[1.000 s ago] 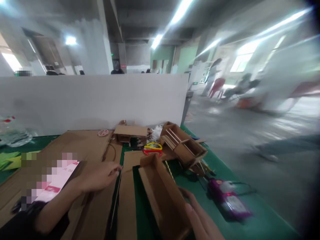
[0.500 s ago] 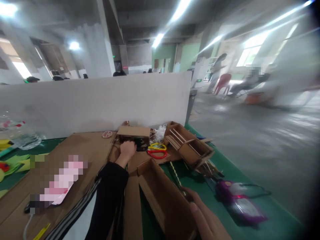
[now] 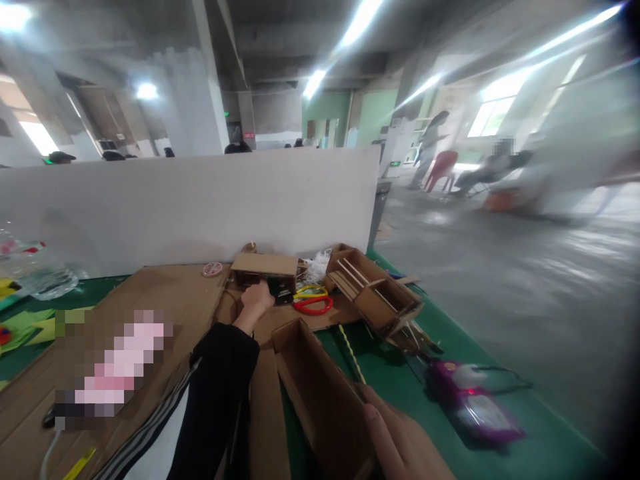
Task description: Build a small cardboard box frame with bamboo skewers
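My left hand [image 3: 257,301] reaches to the front of a small cardboard box [image 3: 265,264] near the white partition; its fingertips are hidden at the box's dark opening, so what they hold cannot be made out. My right hand [image 3: 393,433] grips the right wall of a long open cardboard box [image 3: 320,393], thumb toward the inside. A twisted yellow-green stick [image 3: 353,353] runs up from the fingers of that hand. Scissors with red and yellow handles [image 3: 313,305] lie between the two boxes.
A cardboard structure with sticks [image 3: 377,293] stands at the right, beside white shreds [image 3: 318,267]. A purple device [image 3: 473,403] lies near the table's right edge. At the left are a cardboard sheet [image 3: 175,293], a blurred-out pink item [image 3: 120,360] and plastic bottles [image 3: 45,273].
My right hand and the long box have shifted slightly left in view. My left hand has barely moved at the small box.
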Motion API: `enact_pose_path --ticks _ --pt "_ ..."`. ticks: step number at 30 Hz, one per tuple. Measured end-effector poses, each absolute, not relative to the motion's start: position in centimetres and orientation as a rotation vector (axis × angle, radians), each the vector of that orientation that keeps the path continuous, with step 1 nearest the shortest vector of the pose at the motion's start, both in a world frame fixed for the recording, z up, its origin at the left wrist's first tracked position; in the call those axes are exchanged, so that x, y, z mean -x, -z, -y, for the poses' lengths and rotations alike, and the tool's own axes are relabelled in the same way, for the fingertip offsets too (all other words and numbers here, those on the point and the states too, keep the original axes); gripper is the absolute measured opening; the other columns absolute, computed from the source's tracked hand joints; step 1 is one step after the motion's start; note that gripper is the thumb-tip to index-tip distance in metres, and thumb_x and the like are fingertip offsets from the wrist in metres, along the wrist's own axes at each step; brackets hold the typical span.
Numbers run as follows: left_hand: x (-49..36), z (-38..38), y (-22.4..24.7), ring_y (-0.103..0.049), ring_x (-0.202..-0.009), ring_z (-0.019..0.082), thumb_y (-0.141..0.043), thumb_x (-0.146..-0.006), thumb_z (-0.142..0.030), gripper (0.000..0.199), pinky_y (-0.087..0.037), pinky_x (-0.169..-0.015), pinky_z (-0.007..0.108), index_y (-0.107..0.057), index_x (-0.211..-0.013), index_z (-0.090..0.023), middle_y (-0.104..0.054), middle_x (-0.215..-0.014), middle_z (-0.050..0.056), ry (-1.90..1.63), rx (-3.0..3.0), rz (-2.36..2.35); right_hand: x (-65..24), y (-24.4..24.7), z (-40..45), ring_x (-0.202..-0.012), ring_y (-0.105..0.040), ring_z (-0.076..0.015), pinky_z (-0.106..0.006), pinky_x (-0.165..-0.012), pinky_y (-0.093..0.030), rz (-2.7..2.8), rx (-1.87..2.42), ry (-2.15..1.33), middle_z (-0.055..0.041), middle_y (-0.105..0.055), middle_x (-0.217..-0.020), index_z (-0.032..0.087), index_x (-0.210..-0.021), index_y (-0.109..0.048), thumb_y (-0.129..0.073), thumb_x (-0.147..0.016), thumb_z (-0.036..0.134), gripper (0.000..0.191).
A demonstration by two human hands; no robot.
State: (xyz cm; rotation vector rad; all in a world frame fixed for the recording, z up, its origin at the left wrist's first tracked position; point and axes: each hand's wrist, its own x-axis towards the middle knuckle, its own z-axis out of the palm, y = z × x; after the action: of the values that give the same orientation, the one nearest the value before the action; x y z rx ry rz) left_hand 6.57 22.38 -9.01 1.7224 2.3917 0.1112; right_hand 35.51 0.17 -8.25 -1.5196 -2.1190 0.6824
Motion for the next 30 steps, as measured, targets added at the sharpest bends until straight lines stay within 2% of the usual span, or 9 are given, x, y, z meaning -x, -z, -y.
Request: enact_pose_path --ticks 10,20,23,25,27,30 --pt "-5.4 -22.6 8.6 -0.062 -0.104 0.023 -0.061 -0.093 -0.034 0.035 -0.054 -0.086 0.042 -0.056 -0.123 -0.017 -0.060 -0.121 0.009 -0.209 -1.576 -2.303 -34.9 7.9 0.1 -0.106 -0.070 -0.0246 -0.029 -0.084 -0.056 2.158 1.510 -0.682 -0.0132 -0.071 -0.119 0.016 -0.124 -0.063 -0.020 -0.099 0.046 0.058" --pt "-6.7 -19.0 4.4 -0.063 -0.101 0.021 -0.058 -0.095 -0.035 0.032 -0.055 -0.086 0.042 -0.057 -0.121 -0.017 -0.060 -0.120 0.009 -0.238 -1.839 -2.155 -34.8 8.1 0.1 -0.102 -0.071 -0.0264 -0.030 -0.080 -0.057 2.109 1.485 -0.698 -0.0110 -0.073 -0.114 0.018 -0.120 -0.066 -0.027 -0.098 0.046 0.053" --pt "-6.5 -15.8 2.4 -0.063 -0.098 0.020 -0.056 -0.096 -0.036 0.027 -0.054 -0.085 0.040 -0.060 -0.115 -0.017 -0.063 -0.115 0.008 -0.201 -1.949 -2.126 -34.9 8.2 0.0 -0.102 -0.071 -0.0248 -0.029 -0.082 -0.056 2.108 1.464 -0.713 -0.0100 -0.074 -0.113 0.019 -0.122 -0.065 -0.027 -0.099 0.046 0.052" --pt "-6.1 -13.4 0.6 -0.063 -0.090 0.018 -0.055 -0.096 -0.037 0.023 -0.052 -0.082 0.037 -0.064 -0.103 -0.016 -0.066 -0.102 0.006 -0.202 -2.018 -2.127 -34.9 8.3 0.0 -0.100 -0.071 -0.0237 -0.028 -0.082 -0.056 2.110 1.458 -0.739 -0.0094 -0.074 -0.113 0.020 -0.122 -0.065 -0.027 -0.099 0.046 0.051" --pt "-5.7 -10.8 -1.3 -0.064 -0.081 0.021 -0.048 -0.096 -0.030 0.023 -0.047 -0.073 0.033 -0.064 -0.081 -0.022 -0.068 -0.085 0.003 -0.235 -2.073 -2.148 -35.0 8.4 -0.1 -0.103 -0.070 -0.0236 -0.028 -0.084 -0.056 2.099 1.467 -0.756 -0.0089 -0.072 -0.117 0.021 -0.122 -0.065 -0.030 -0.099 0.047 0.049" --pt "-5.9 -6.9 -4.0 -0.061 -0.074 0.021 -0.041 -0.094 -0.027 0.024 -0.037 -0.062 0.030 -0.058 -0.078 -0.024 -0.067 -0.078 0.000 -0.339 -2.122 -2.191 -35.3 8.1 -0.4 -0.114 -0.065 -0.0242 -0.029 -0.095 -0.053 2.006 1.464 -0.729 -0.0082 -0.069 -0.124 0.022 -0.121 -0.065 -0.040 -0.096 0.049 0.045"
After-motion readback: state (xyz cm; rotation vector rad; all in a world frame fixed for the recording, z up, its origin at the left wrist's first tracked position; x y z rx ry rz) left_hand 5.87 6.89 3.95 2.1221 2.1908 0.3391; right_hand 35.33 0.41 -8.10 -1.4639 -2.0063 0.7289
